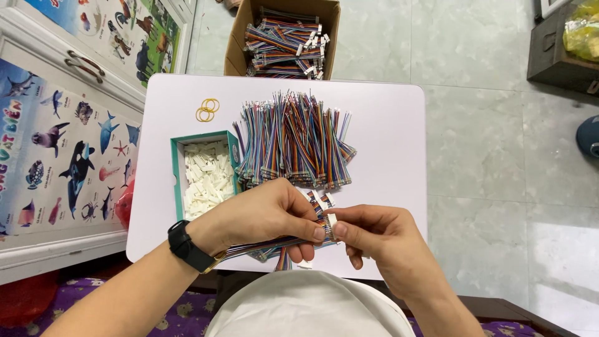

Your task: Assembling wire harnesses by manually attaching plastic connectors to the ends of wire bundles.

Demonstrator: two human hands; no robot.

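Firmly pinched a multicoloured ribbon cable (274, 244) in the left hand (268, 215), fingers closed round it. Met fingertip to fingertip with the right hand (380, 240), thumb and forefinger closed on a small white connector (331, 219). Beyond the grip, lay loose wire bundles (293, 140) and a green tray (176, 181).

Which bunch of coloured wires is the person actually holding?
The thin flat strip pinched between the left hand and right hand, at the table's near edge. The big pile and the carton's bundles lie untouched.
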